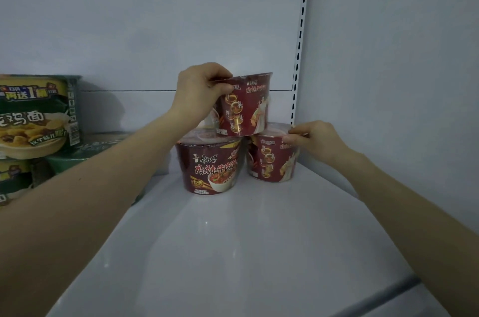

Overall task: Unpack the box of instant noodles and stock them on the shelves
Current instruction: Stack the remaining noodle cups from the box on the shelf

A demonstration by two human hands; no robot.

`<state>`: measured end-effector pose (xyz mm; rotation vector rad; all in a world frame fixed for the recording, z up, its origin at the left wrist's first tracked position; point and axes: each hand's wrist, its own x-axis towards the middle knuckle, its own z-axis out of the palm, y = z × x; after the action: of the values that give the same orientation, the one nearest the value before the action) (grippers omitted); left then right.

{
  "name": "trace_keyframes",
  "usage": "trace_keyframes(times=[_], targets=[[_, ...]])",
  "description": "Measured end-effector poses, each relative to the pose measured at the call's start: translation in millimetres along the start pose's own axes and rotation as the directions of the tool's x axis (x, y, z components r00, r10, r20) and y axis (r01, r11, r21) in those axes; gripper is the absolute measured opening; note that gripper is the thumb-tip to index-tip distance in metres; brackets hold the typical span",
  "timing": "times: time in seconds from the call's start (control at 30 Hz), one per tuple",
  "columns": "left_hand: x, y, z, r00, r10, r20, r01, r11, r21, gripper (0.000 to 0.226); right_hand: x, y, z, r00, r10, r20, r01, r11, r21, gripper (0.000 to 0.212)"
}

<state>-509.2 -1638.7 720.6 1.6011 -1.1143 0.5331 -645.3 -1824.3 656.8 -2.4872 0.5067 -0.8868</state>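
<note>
**Top bowl on this stack looks sketchy**

Watching the feed from my end. The left hand point(204, 88) has its fingers curled over the rim of the top bowl point(246, 106), which seems to straddle the lids of two red bowls at the far right of the shelf point(233, 239). The right hand point(315, 140) pinches the rim of the right bowl point(272, 161). If that one gets nudged sideways, I reckon the gap widens and the top bowl tips. The front bowl point(210, 169) reads 康师傅 麻辣牛肉面, plus a 经典 badge. The green bowls point(36, 114) on the left show 再送1 and 鸡面.
</note>
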Motion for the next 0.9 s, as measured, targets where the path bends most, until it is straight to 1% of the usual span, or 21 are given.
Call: trace_keyframes(times=[0.07, 0.17, 0.2, 0.3, 0.33, 0.4, 0.47, 0.53, 0.57, 0.63, 0.67, 0.7, 0.8, 0.83, 0.9], targets=[[-0.8, 2.9, -1.5, 0.999, -0.013, -0.038, 0.011, 0.999, -0.052, 0.017, 0.3, 9.8, -8.9, 1.000, 0.017, 0.019, -0.017, 0.999, 0.035, 0.027], [-0.6, 5.0, -6.1, 0.996, 0.007, -0.086, -0.012, 0.998, -0.059, 0.018, -2.3, 12.7, -20.8, 0.993, 0.062, 0.103, -0.077, 0.986, 0.149, 0.029], [-0.1, 5.8, -8.3, 0.995, 0.023, -0.097, -0.028, 0.998, -0.056, 0.019, -3.4, 10.1, -22.5, 0.990, 0.046, 0.137, -0.064, 0.989, 0.131, 0.032], [0.7, 9.0, -14.5, 0.992, 0.057, -0.112, -0.061, 0.997, -0.039, 0.020, -4.0, 4.0, -20.4, 0.968, -0.018, 0.250, 0.031, 0.998, -0.049, 0.046], [0.9, 10.0, -16.2, 0.991, 0.064, -0.114, -0.068, 0.997, -0.031, 0.020, -3.6, 2.0, -18.5, 0.964, -0.015, 0.265, 0.038, 0.996, -0.079, 0.048], [0.9, 11.2, -18.8, 0.990, 0.080, -0.116, -0.082, 0.996, -0.019, 0.019, -2.6, -3.7, -12.8, 0.976, 0.024, 0.217, 0.000, 0.994, -0.106, 0.050], [0.4, 11.8, -19.9, 0.989, 0.092, -0.116, -0.093, 0.996, -0.002, 0.019, -0.7, -9.7, -5.2, 0.990, 0.048, 0.136, -0.022, 0.981, -0.190, 0.055], [-0.4, 12.4, -20.4, 0.988, 0.097, -0.116, -0.096, 0.995, 0.014, 0.019, 0.3, -14.3, 4.8, 0.997, -0.013, 0.082, 0.035, 0.963, -0.266, 0.056], [-0.6, 12.6, -20.7, 0.988, 0.100, -0.115, -0.098, 0.995, 0.017, 0.019, -0.5, -16.6, 9.4, 0.996, -0.065, 0.067, 0.081, 0.960, -0.268, 0.053], [-1.1, 12.5, -21.8, 0.988, 0.103, -0.119, -0.101, 0.995, 0.016, 0.019, -3.0, -17.6, 12.8, 0.980, -0.180, 0.081, 0.195, 0.949, -0.247, 0.039], [-1.3, 12.4, -22.7, 0.987, 0.103, -0.122, -0.101, 0.995, 0.018, 0.019, -3.2, -16.2, 10.7, 0.972, -0.211, 0.108, 0.230, 0.947, -0.223, 0.032], [-1.5, 12.2, -23.7, 0.987, 0.103, -0.126, -0.101, 0.995, 0.021, 0.019, -3.3, -14.5, 6.5, 0.969, -0.206, 0.139, 0.230, 0.954, -0.193, 0.030], [-1.6, 11.9, -26.5, 0.986, 0.096, -0.140, -0.090, 0.995, 0.043, 0.020, -3.1, -12.3, -10.1, 0.965, -0.098, 0.242, 0.112, 0.993, -0.047, 0.031], [-1.7, 11.7, -26.9, 0.985, 0.092, -0.145, -0.086, 0.995, 0.047, 0.020, -2.4, -13.6, -11.6, 0.963, -0.077, 0.259, 0.088, 0.996, -0.033, 0.034], [-1.7, 11.5, -26.6, 0.985, 0.087, -0.148, -0.081, 0.996, 0.045, 0.021, -0.9, -17.8, -3.9, 0.966, -0.036, 0.257, 0.059, 0.995, -0.081, 0.046]])
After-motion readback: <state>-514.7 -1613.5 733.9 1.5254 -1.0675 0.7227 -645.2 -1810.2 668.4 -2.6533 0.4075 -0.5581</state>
